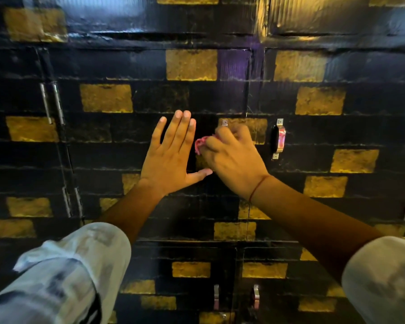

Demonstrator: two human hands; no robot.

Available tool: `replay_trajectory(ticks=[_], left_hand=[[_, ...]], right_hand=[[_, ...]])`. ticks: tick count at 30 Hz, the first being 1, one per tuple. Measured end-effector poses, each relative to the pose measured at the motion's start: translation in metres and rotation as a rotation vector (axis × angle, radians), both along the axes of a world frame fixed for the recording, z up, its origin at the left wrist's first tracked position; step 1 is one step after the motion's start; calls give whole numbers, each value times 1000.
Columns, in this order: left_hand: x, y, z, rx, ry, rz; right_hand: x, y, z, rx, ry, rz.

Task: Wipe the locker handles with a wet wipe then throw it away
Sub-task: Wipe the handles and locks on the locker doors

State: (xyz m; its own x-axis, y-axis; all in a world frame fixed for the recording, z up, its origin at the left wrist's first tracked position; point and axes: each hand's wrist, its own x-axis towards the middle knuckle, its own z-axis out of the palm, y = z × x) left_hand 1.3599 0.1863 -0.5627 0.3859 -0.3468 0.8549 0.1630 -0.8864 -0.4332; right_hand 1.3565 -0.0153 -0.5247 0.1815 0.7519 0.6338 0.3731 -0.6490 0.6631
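My right hand (pixel 232 157) grips a crumpled pink wet wipe (pixel 200 145) and is wrapped round the metal handle of the left locker door; only the handle's top bracket (pixel 224 123) shows above my fingers. My left hand (pixel 171 155) lies flat on that same black-and-gold door (pixel 150 101), fingers straight and spread, thumb pointing toward the right hand. On the neighbouring right door a second metal handle (pixel 279 139) is uncovered.
Two more small handles, one (pixel 216 296) and the other (pixel 256 296), sit on the lower doors. Hinges (pixel 52 102) run along the left edge of the door. The locker front fills the whole view, painted black with gold blocks.
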Motion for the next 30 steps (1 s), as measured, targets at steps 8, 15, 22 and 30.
replay_trajectory(ticks=[8, 15, 22, 30], left_hand=[[-12, 5, 4, 43, 93, -26], [-13, -16, 10, -4, 67, -13], [1, -25, 5, -50, 74, 28], [-1, -23, 6, -21, 66, 1]], right_hand=[[4, -15, -33, 11, 28, 176], [6, -22, 7, 979, 654, 679], [11, -22, -17, 1026, 871, 687], [14, -19, -24, 768, 696, 450]])
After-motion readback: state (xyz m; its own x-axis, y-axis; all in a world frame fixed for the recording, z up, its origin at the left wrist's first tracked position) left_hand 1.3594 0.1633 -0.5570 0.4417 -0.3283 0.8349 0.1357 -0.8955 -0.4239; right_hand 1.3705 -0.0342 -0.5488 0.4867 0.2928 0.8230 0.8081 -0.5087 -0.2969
